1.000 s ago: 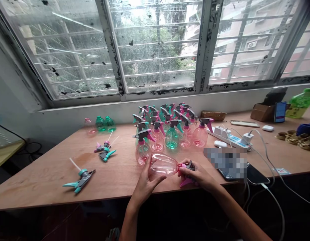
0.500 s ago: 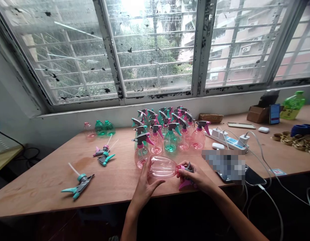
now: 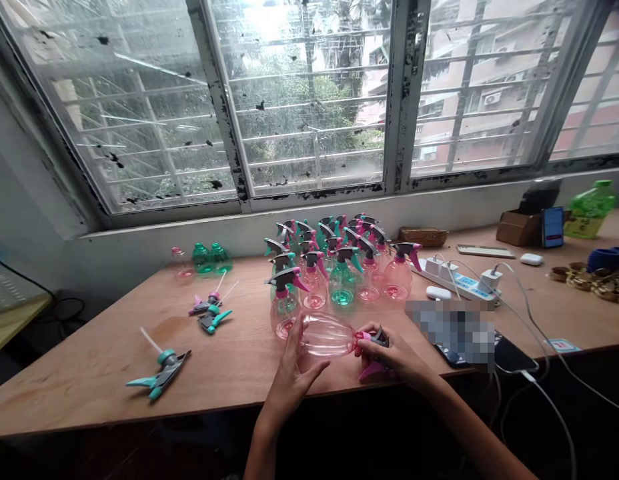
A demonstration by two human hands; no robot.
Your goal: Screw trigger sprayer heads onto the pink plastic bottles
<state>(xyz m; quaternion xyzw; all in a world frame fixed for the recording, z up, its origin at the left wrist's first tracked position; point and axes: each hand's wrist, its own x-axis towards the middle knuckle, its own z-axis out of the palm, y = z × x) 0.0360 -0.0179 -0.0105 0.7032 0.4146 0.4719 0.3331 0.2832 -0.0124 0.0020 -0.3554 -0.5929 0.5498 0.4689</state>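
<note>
A clear pink spray bottle [image 3: 327,335] lies on its side at the near edge of the wooden table [image 3: 104,353]. My left hand [image 3: 289,373] wraps round its body from below. My right hand [image 3: 394,357] is closed on the pink and grey trigger head [image 3: 374,353] at the bottle's neck. Just behind stands a cluster of several finished pink and green spray bottles [image 3: 334,267].
Loose trigger heads lie at the left: a teal one [image 3: 162,367] near the front edge, two more [image 3: 209,313] further back. Headless bottles [image 3: 202,259] stand by the wall. A power strip [image 3: 459,280], cables, phones and a cardboard box [image 3: 517,227] fill the right side.
My hands keep hold of the bottle and its head. The bottle's base has tipped slightly up and the view has shifted a little.
</note>
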